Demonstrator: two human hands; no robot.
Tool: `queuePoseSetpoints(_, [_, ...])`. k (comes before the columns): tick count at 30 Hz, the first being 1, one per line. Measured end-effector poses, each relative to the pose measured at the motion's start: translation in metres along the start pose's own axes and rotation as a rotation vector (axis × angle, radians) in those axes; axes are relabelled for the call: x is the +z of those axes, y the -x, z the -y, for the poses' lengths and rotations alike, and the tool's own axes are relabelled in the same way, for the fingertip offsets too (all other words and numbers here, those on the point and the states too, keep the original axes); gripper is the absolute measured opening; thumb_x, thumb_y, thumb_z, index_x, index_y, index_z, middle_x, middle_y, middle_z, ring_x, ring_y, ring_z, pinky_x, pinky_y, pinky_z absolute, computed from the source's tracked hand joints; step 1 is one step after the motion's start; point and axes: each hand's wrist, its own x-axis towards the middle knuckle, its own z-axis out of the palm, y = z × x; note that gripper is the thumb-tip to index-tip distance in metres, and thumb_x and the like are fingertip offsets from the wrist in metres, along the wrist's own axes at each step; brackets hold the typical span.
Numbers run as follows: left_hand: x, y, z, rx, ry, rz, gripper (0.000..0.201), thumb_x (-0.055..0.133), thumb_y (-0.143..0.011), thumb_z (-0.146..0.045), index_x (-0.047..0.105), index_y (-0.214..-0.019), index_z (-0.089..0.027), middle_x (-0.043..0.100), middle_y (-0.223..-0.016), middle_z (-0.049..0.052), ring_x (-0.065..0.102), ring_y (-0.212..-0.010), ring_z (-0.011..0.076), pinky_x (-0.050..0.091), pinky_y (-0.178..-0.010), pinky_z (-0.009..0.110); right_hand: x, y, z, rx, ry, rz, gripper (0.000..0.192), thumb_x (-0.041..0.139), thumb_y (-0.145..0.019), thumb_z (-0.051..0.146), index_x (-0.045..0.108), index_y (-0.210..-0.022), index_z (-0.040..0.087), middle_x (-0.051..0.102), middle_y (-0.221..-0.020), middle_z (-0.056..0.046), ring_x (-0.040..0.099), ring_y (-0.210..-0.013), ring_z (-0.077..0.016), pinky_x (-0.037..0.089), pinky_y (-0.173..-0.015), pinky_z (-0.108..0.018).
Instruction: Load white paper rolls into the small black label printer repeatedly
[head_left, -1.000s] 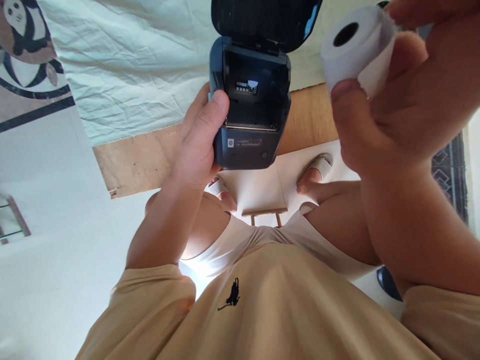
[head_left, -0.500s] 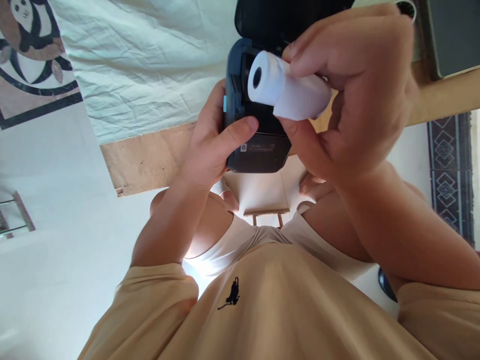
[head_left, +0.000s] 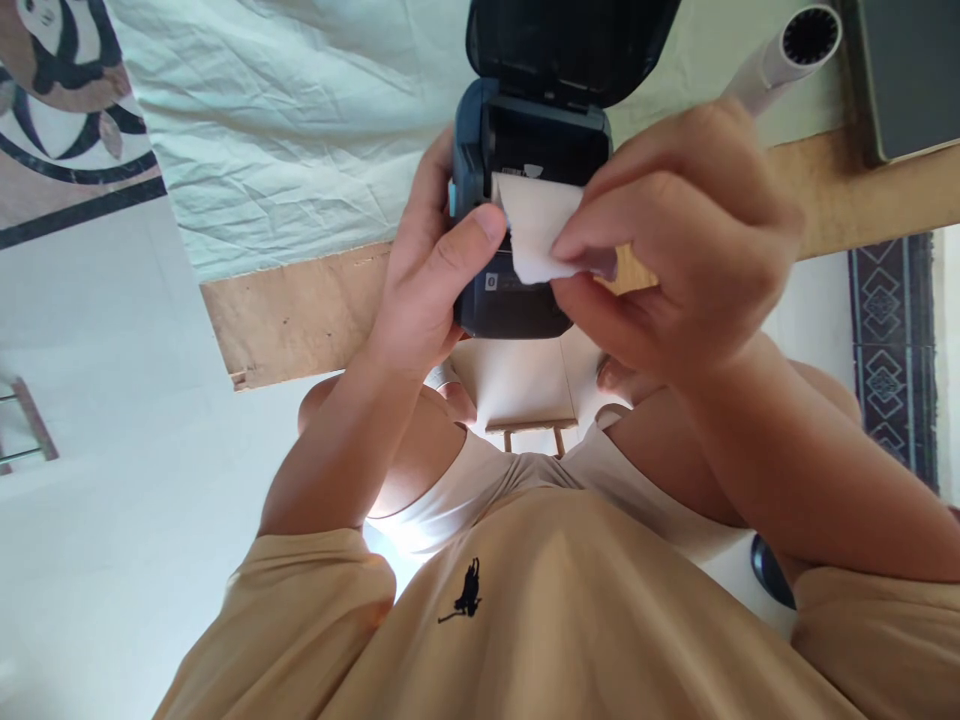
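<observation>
A small dark blue-black thermal printer (head_left: 517, 318) is held over the table's edge, with its black lid (head_left: 570, 50) swung up and its paper compartment exposed. My left hand (head_left: 427, 260) is wrapped round the printer's left side, its thumb lying on the front rim by the opening. Across the front of the compartment stretches white roll paper (head_left: 541, 225). My right hand (head_left: 667, 240) pinches this paper between thumb and fingers at the printer's right side. The roll's round end is out of sight, so I cannot tell how it sits in the compartment.
A pale green cloth (head_left: 300, 130) covers the wooden table (head_left: 300, 325). At the back right stand a white cylindrical object (head_left: 780, 65) with a dark end and a dark flat device (head_left: 911, 75). Beneath the table is a small wooden stool (head_left: 532, 426).
My right hand has brought the paper roll down to the printer's compartment and now pinches paper there. The printer's lid and the white cylinder behind have come into fuller view.
</observation>
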Motion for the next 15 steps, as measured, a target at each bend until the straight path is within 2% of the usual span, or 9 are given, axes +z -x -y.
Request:
queuePoseSetpoints(2, [-0.004,-0.002,0.004,0.014,0.015,0.061,0.043,0.065,-0.083,-0.038,0.051,-0.121,-0.025,0.059,-0.116,0.005,0.061,-0.102,0.0223,0.051,-0.077,0.032,0.002,0.004,0.002,-0.016,-0.001,-0.008,0.006,0.059,-0.072,0.018,0.056,-0.077,0.021,0.061,-0.081,0.001,0.056,-0.078,-0.0137,0.042,-0.073,-0.032])
queuePoseSetpoints(5, [-0.018,-0.008,0.013,0.05,-0.002,0.196,0.061,0.07,-0.076,-0.021,0.043,-0.13,-0.031,0.059,-0.117,0.001,0.061,-0.093,0.0154,0.05,-0.077,0.026,0.001,0.007,0.003,-0.008,0.013,0.056,0.004,0.058,-0.077,0.025,0.059,-0.078,0.022,0.062,-0.083,0.002,0.055,-0.081,-0.0127,0.043,-0.075,-0.032])
queuePoseSetpoints(6, [-0.022,-0.01,0.016,0.127,-0.02,0.271,0.067,0.073,-0.071,-0.019,0.043,-0.13,-0.032,0.059,-0.116,-0.001,0.061,-0.092,0.0145,0.05,-0.077,0.024,-0.001,0.007,0.002,-0.003,0.003,0.079,0.008,0.057,-0.079,0.029,0.061,-0.08,0.022,0.062,-0.085,0.001,0.055,-0.082,-0.0123,0.043,-0.076,-0.032])
queuePoseSetpoints(7, [-0.026,-0.012,0.018,0.105,-0.059,0.205,0.064,0.069,-0.075,-0.019,0.043,-0.132,-0.033,0.055,-0.123,-0.001,0.059,-0.103,0.0166,0.049,-0.085,0.027,-0.003,0.006,0.001,0.01,-0.016,0.087,0.013,0.055,-0.081,0.033,0.062,-0.082,0.022,0.062,-0.087,0.0,0.055,-0.083,-0.0118,0.044,-0.078,-0.031])
queuePoseSetpoints(8, [-0.029,-0.013,0.019,0.103,-0.1,0.239,0.069,0.071,-0.072,-0.019,0.042,-0.133,-0.034,0.053,-0.128,-0.001,0.056,-0.114,0.0202,0.048,-0.092,0.031,-0.005,0.005,-0.001,0.021,-0.029,0.068,0.018,0.053,-0.083,0.035,0.062,-0.085,0.02,0.062,-0.088,-0.002,0.055,-0.084,-0.0113,0.045,-0.08,-0.031])
queuePoseSetpoints(9, [-0.03,-0.013,0.019,0.172,-0.11,0.289,0.076,0.076,-0.066,-0.022,0.041,-0.133,-0.035,0.052,-0.129,-0.001,0.054,-0.118,0.0226,0.048,-0.094,0.034,-0.008,0.004,-0.003,0.048,-0.03,0.04,0.021,0.05,-0.085,0.035,0.062,-0.087,0.019,0.061,-0.089,-0.003,0.055,-0.087,-0.011,0.046,-0.083,-0.031])
queuePoseSetpoints(11, [-0.029,-0.011,0.016,0.09,-0.152,0.194,0.072,0.073,-0.07,-0.023,0.041,-0.134,-0.034,0.05,-0.134,0.001,0.052,-0.12,0.0248,0.048,-0.095,0.036,-0.01,0.003,-0.008,0.144,-0.02,-0.029,0.024,0.046,-0.086,0.035,0.059,-0.089,0.015,0.057,-0.092,-0.006,0.055,-0.097,-0.0124,0.047,-0.089,-0.03])
queuePoseSetpoints(13, [-0.024,-0.007,0.01,0.015,-0.151,0.13,0.072,0.075,-0.068,-0.022,0.043,-0.132,-0.034,0.051,-0.135,0.003,0.056,-0.112,0.025,0.05,-0.089,0.034,-0.01,0.002,-0.014,0.267,-0.032,-0.05,0.024,0.045,-0.084,0.035,0.055,-0.091,0.015,0.052,-0.097,-0.008,0.051,-0.109,-0.0162,0.047,-0.093,-0.032])
queuePoseSetpoints(15, [-0.019,-0.004,0.005,-0.028,-0.129,0.088,0.072,0.075,-0.067,-0.021,0.045,-0.13,-0.035,0.05,-0.137,0.002,0.057,-0.11,0.026,0.05,-0.087,0.034,-0.008,0.002,-0.018,0.312,-0.116,-0.086,0.025,0.046,-0.081,0.036,0.05,-0.094,0.016,0.047,-0.099,-0.008,0.049,-0.108,-0.0172,0.047,-0.091,-0.034])
